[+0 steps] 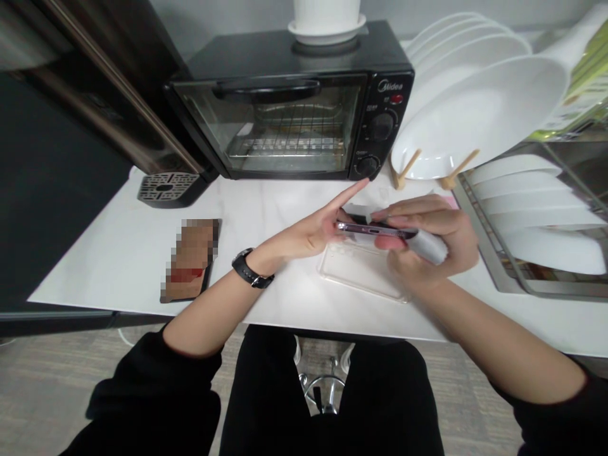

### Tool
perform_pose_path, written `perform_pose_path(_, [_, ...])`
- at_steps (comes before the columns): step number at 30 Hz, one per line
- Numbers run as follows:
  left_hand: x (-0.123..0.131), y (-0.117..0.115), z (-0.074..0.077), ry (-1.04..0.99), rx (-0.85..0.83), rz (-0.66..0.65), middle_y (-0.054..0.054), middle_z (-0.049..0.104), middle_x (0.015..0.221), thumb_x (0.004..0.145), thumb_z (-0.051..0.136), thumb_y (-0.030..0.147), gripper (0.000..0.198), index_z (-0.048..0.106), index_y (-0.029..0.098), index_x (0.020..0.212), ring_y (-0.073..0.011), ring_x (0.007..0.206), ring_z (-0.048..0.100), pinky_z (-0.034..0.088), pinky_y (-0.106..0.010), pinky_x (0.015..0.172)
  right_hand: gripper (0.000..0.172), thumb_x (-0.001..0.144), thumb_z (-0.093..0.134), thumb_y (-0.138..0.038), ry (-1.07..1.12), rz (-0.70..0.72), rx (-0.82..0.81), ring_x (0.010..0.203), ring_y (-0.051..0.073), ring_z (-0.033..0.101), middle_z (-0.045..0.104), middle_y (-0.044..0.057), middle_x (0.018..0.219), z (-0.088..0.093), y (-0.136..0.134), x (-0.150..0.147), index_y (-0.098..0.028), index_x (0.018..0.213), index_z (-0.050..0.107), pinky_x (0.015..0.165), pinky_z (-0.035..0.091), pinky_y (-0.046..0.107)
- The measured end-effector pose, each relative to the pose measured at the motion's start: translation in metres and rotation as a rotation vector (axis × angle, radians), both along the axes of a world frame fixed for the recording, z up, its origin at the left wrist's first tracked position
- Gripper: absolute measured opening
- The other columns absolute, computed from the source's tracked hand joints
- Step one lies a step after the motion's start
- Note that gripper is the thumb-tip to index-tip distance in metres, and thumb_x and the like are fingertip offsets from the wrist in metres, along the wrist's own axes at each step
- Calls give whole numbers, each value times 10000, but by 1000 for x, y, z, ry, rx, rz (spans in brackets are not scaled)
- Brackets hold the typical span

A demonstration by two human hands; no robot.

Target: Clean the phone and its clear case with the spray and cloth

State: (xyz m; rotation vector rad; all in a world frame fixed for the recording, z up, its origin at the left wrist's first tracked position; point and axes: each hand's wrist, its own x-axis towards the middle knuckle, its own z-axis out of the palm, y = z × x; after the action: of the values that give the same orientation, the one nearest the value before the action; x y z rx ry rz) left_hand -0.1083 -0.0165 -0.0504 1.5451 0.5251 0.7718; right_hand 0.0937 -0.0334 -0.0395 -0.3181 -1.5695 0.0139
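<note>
A phone (375,229) is held edge-on above the white counter, its charging-port end facing me. My left hand (308,235) grips its left end, with one finger stretched out toward the oven. My right hand (439,231) is closed round the right part of the phone, fingers on the far side and thumb on the near side. A white cloth or tissue (430,246) shows between the phone and my right palm. Beneath the hands, a clear phone case (361,273) lies flat on the counter, partly covered by them.
Behind the hands stands a black toaster oven (285,126) with a white pot (327,16) on top. White plates (479,114) and a dish rack (508,278) are at the right. A dark-edged flat object (190,259), its face blurred, lies left, near a coffee machine (168,189).
</note>
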Motion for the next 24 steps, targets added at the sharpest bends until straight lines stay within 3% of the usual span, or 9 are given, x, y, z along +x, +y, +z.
perform_pose_path(2, [-2,3,2,37,200,39,-139,736,1418,785,780,862,1245,268,307,1775,-242,1035,741,606,-400,984,242,875,935,-353,0,25,-49,775,221,853,869,7,887,2,-2,3,-280,1065,803,651,687,338])
perform_pose_path(4, [0,6,3,75,342,118,-124,591,1647,836,847,722,1114,326,364,1753,-260,1153,748,600,-432,1083,239,884,926,-357,4,33,-50,789,218,857,875,11,911,3,-5,5,-299,1086,813,659,696,339])
perform_pose_path(8, [6,5,1,152,605,264,-49,399,1801,1032,690,566,628,576,362,1615,-379,1563,542,511,-584,1256,344,881,932,-327,1,23,-22,787,210,852,872,16,906,3,-10,5,-296,1201,811,653,702,326])
perform_pose_path(10, [8,1,0,147,717,263,-33,333,1832,1085,625,479,507,625,334,1570,-382,1640,443,480,-607,1290,300,910,902,-360,-14,49,-76,777,217,851,871,16,910,2,-13,4,-307,1191,808,659,712,338])
perform_pose_path(11, [9,-1,-1,138,763,241,-43,365,1817,1102,603,435,482,624,320,1569,-361,1635,457,466,-597,1308,265,928,884,-365,-21,67,-85,761,217,849,870,12,904,2,-13,3,-307,1174,807,654,714,340])
perform_pose_path(13, [9,-5,-2,104,860,173,-69,581,1677,1114,590,386,463,619,303,1568,-297,1533,599,478,-548,1320,250,940,873,-346,-48,89,-42,744,218,846,866,7,886,1,-14,0,-273,1169,803,637,714,335])
perform_pose_path(15, [8,-6,-4,104,899,161,-67,742,1490,1113,596,383,457,620,298,1561,-250,1387,723,551,-480,1266,259,966,848,-335,-64,73,19,767,219,851,869,10,900,-2,-12,-2,-241,1204,803,656,718,333])
perform_pose_path(19, [2,-1,-1,171,890,273,-110,749,1458,1107,604,399,424,660,269,1507,-243,1358,733,602,-442,1179,255,1067,710,-378,35,-38,13,873,219,860,880,7,966,-8,-7,-6,-287,1278,821,743,722,360])
perform_pose_path(24, [-6,13,-6,196,1006,325,-123,795,1266,1088,640,292,287,744,201,1340,-197,1177,782,630,-328,1014,234,1086,668,-391,40,-142,5,810,229,834,862,-3,907,-10,2,-1,-328,1231,841,707,683,396])
